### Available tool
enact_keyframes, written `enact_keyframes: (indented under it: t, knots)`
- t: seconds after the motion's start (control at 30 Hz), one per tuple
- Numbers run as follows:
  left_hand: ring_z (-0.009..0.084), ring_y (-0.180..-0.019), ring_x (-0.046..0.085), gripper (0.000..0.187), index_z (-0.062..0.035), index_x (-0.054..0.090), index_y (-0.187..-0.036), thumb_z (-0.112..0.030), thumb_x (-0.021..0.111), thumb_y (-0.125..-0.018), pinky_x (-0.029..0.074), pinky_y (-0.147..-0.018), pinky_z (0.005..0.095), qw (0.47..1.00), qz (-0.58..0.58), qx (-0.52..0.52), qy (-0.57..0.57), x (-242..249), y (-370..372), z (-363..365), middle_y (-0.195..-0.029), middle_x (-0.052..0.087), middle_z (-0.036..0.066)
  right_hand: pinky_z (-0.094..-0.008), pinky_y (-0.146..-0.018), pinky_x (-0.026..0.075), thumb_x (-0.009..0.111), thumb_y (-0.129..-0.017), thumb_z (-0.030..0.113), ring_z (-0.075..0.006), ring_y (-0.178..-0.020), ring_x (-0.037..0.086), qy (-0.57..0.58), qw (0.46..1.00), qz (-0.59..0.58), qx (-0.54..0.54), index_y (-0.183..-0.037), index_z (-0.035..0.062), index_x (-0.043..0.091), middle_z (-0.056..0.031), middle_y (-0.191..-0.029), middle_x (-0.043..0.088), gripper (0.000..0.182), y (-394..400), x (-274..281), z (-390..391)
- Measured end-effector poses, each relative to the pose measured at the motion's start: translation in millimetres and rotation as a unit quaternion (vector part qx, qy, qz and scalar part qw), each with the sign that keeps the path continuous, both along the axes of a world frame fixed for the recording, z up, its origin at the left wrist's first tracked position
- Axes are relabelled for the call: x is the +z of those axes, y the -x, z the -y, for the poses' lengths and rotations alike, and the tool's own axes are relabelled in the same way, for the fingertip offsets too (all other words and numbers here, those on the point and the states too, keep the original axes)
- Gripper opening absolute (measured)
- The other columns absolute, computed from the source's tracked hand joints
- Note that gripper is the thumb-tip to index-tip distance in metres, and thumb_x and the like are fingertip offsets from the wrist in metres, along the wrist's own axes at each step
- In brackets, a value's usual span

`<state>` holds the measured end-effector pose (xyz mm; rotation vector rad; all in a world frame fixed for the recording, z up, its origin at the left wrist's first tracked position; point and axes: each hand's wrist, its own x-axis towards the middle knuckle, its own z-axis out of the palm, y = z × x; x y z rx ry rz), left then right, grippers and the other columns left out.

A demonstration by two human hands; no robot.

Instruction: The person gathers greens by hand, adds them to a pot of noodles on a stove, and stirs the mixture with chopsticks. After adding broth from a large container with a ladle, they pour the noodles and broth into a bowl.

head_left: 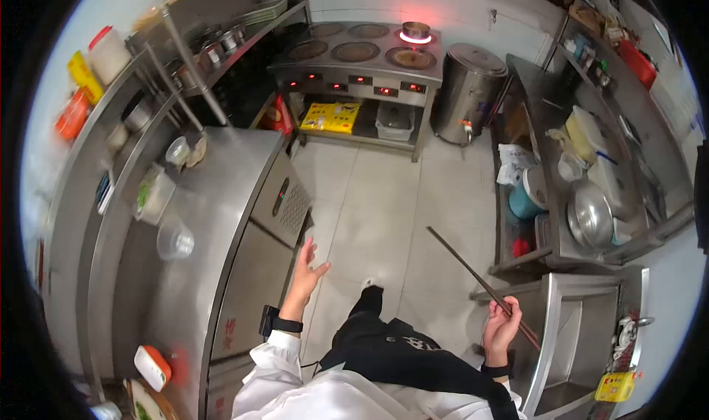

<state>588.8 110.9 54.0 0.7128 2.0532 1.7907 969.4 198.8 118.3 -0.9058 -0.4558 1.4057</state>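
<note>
My left hand hangs in the air beside the steel counter, fingers apart, with nothing in it. In my right hand is a pair of long dark chopsticks, gripped by thumb and fingers; the thin ends point forward and left over the floor, and the reddish ends reach back toward the sink. Whether the two sticks lie fully together is hard to tell. Ahead on the multi-burner stove, a small pot sits on a glowing red burner.
Along the left runs a steel counter with clear plastic containers. A tall steel barrel with a tap stands right of the stove. On the right are a shelf table with a steel bowl and a sink. Tiled floor lies between.
</note>
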Motion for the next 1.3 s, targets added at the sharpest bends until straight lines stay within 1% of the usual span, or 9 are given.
enact_keyframes:
  t: [0.03,0.13,0.23,0.33,0.4,0.53,0.83,1.17,1.3]
  knots:
    - [0.0109,-0.074,0.057,0.025,-0.0013,0.054,-0.104,-0.019,0.051,-0.086,0.042,-0.072,0.0262,1.000,0.007,-0.006,-0.002,-1,20,-25,-0.075,0.062,0.005,-0.0292,-0.070,0.042,0.039,-0.089,0.025,-0.0184,-0.070,0.050,0.031,0.999,-0.018,-0.027,-0.079,0.0068,0.047,-0.0042,-0.075,0.049,0.023,12,10,-20]
    - [0.0127,-0.076,0.054,0.020,-0.0050,0.056,-0.081,-0.025,0.053,-0.084,0.039,-0.069,0.0248,0.917,0.373,-0.144,0.002,-22,73,-87,-0.072,0.058,0.004,-0.0287,-0.070,0.042,0.039,-0.089,0.027,-0.0181,-0.069,0.050,0.023,0.999,0.005,0.029,-0.079,0.0069,0.046,-0.0038,-0.075,0.048,0.024,48,34,-73]
    - [0.0130,-0.081,0.054,0.021,-0.0054,0.056,-0.079,-0.026,0.053,-0.083,0.039,-0.068,0.0254,0.964,0.210,-0.154,0.054,-18,69,-177,-0.076,0.060,0.004,-0.0274,-0.074,0.041,0.041,-0.088,0.025,-0.0141,-0.067,0.046,-0.073,0.996,0.022,0.040,-0.075,0.0089,0.043,-0.0011,-0.075,0.045,0.021,74,35,-123]
    - [0.0098,-0.083,0.051,0.020,-0.0106,0.054,-0.086,-0.030,0.052,-0.083,0.036,-0.067,0.0229,0.951,0.222,-0.207,0.053,-12,70,-250,-0.081,0.057,0.000,-0.0256,-0.071,0.039,0.044,-0.088,0.026,-0.0133,-0.070,0.047,-0.036,0.999,0.009,-0.016,-0.074,0.0108,0.042,0.0003,-0.077,0.045,0.021,86,20,-168]
    - [0.0096,-0.087,0.050,0.026,-0.0105,0.050,-0.101,-0.021,0.058,-0.079,0.036,-0.069,0.0233,0.859,0.383,-0.325,0.102,-39,83,-298,-0.099,0.056,0.003,-0.0233,-0.067,0.039,0.046,-0.087,0.027,-0.0134,-0.070,0.048,-0.012,0.998,0.010,-0.055,-0.076,0.0107,0.045,0.0001,-0.078,0.049,0.020,92,15,-199]
    - [0.0152,-0.092,0.051,0.041,-0.0086,0.043,-0.114,-0.021,0.058,-0.078,0.036,-0.082,0.0272,0.902,0.267,-0.323,0.098,-42,70,-378,-0.112,0.052,0.009,-0.0238,-0.062,0.041,0.048,-0.084,0.028,-0.0146,-0.068,0.052,-0.004,0.995,0.008,-0.103,-0.081,0.0095,0.052,-0.0014,-0.076,0.054,0.019,98,6,-272]
    - [0.0122,-0.097,0.048,0.055,-0.0161,0.027,-0.131,-0.027,0.051,-0.083,0.034,-0.081,0.0288,0.853,0.395,-0.269,0.209,-47,117,-561,-0.118,0.049,0.000,-0.0216,-0.053,0.037,0.048,-0.088,0.024,-0.0099,-0.051,0.036,0.000,0.995,-0.086,-0.053,-0.065,0.0097,0.038,-0.0008,-0.066,0.044,0.029,117,-9,-525]
    - [0.0172,-0.117,0.037,0.052,-0.0299,0.020,-0.134,-0.033,0.043,-0.088,0.033,-0.087,0.0341,0.836,0.529,-0.137,0.049,-120,201,-766,-0.134,0.030,-0.003,-0.0228,-0.050,0.033,0.044,-0.087,0.019,-0.0097,-0.052,0.036,-0.035,0.982,-0.180,0.040,-0.067,0.0088,0.037,-0.0011,-0.061,0.036,0.024,178,12,-701]
    - [0.0214,-0.127,0.019,0.055,-0.0269,0.014,-0.136,-0.045,0.033,-0.088,0.017,-0.101,0.0455,0.771,0.632,-0.051,-0.056,-158,224,-844,-0.142,0.015,-0.002,-0.0225,-0.049,0.030,0.044,-0.086,0.017,-0.0093,-0.050,0.035,-0.053,0.986,-0.157,0.023,-0.066,0.0088,0.038,-0.0003,-0.058,0.034,0.022,160,7,-757]
